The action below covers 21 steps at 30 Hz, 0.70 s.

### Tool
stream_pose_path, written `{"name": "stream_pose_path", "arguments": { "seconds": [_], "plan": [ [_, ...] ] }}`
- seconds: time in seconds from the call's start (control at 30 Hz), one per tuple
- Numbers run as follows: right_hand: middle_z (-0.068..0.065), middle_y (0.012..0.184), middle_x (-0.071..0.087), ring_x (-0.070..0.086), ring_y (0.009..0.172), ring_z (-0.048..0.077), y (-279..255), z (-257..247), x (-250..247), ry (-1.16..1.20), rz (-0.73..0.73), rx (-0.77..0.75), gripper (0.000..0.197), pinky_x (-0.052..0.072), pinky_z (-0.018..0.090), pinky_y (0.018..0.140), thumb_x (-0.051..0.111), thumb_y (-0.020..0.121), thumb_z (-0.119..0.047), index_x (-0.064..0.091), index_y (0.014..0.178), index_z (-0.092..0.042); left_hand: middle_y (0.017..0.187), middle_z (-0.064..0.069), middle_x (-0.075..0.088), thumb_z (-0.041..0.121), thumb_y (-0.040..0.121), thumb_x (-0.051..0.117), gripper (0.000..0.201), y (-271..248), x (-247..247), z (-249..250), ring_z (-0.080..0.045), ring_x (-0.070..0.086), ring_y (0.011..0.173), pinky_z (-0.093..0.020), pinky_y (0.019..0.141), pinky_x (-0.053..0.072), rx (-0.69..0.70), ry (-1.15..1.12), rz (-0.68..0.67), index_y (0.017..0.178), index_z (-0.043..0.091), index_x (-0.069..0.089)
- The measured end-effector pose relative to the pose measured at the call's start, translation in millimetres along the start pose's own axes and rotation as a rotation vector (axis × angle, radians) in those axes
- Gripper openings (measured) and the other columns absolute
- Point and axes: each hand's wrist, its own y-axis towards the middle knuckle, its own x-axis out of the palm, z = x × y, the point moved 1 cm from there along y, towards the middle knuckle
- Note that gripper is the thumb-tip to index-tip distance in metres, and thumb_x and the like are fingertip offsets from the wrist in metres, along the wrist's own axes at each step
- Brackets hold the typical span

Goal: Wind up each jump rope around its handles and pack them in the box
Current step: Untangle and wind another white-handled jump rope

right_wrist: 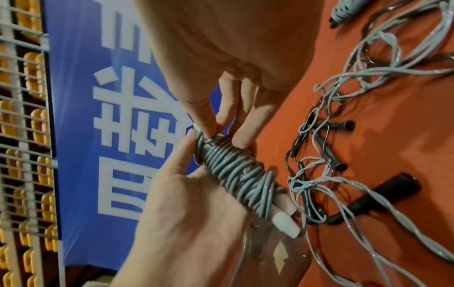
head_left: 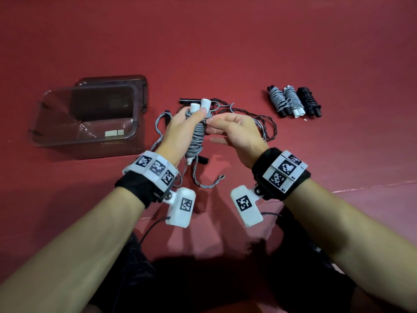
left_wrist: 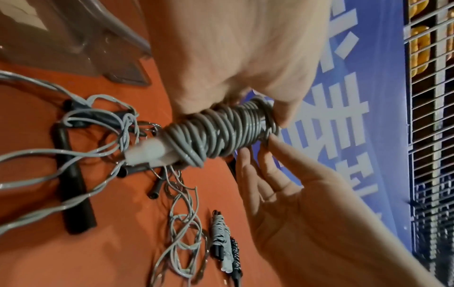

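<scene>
Working over the red counter (head_left: 225, 53), we are near the end of winding one rope, with packing not yet begun. Clear box (head_left: 83, 123) sits at the left, its dark lid (head_left: 135, 86) propped behind it, and we see no ropes inside. Three wound bundles (head_left: 293, 101) lie in a row at the right, well apart from the box. Loose tangle (head_left: 259, 123) of grey and dark cord with black handles lies in the middle, under and behind our hands, so at least one more rope looks unwound.

Left hand (head_left: 178, 132) grips the grey rope bundle (head_left: 197, 136) held above the counter, fingers curled round the coils, white handles (head_left: 199, 106) sticking out the top. Right hand (head_left: 234, 132) is at the upper end of the coils: the right wrist view shows thumb and fingertips (right_wrist: 242, 140) pinching the last turn of cord, the remaining fingers loosely spread.

Step in hand, as we judge it: securing the cord end on this bundle. Next move calls for tucking that end under a tight turn so it holds, keeping the left grip firm so the coils don't slip off the handles. After that, we set it down or drop it in the box, then pull the next rope free of the tangle.
</scene>
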Motion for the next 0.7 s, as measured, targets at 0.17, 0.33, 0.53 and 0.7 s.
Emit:
{"name": "stream_pose_path", "arguments": {
  "seconds": [0.17,0.33,0.53,0.7],
  "plan": [
    [0.011,0.076,0.067,0.068,0.071,0.016,-2,4,1,-0.095,0.034,-0.026,0.012,0.059,0.027,0.06,0.067,0.093,0.0,0.064,0.082,-0.005,0.099,0.004,0.07,0.057,0.093,0.057,0.033,-3,0,-7,-0.012,0.065,0.09,-0.03,0.076,0.046,0.05,0.233,-0.006,0.101,0.026,0.061],
    [0.01,0.074,0.065,0.065,0.063,0.015,-3,1,3,-0.064,0.026,0.026,0.013,0.06,0.029,0.057,0.065,0.092,0.006,0.057,0.096,-0.003,0.096,0.014,0.06,0.044,0.098,0.06,0.027,-6,-1,-11,-0.006,0.057,0.086,-0.012,0.066,0.037,0.156,0.367,0.052,0.116,0.024,0.055],
    [0.012,0.084,0.061,0.057,0.054,0.004,-2,-3,-1,-0.045,-0.049,0.071,0.026,0.063,0.033,0.066,0.061,0.091,0.011,0.064,0.116,0.012,0.09,0.009,0.063,0.046,0.093,0.066,0.03,-3,-1,-8,0.0,0.059,0.075,-0.011,0.061,0.041,0.102,0.291,0.031,0.107,0.02,0.059],
    [-0.003,0.065,0.064,0.054,0.05,0.003,2,-10,-14,-0.152,-0.181,0.197,0.027,0.063,0.032,0.078,0.054,0.093,0.011,0.071,0.113,0.004,0.073,-0.008,0.068,0.058,0.078,0.072,0.055,-4,5,-21,-0.024,0.06,0.056,-0.035,0.055,0.05,-0.164,-0.101,-0.109,0.106,0.013,0.057]
  ]
}}
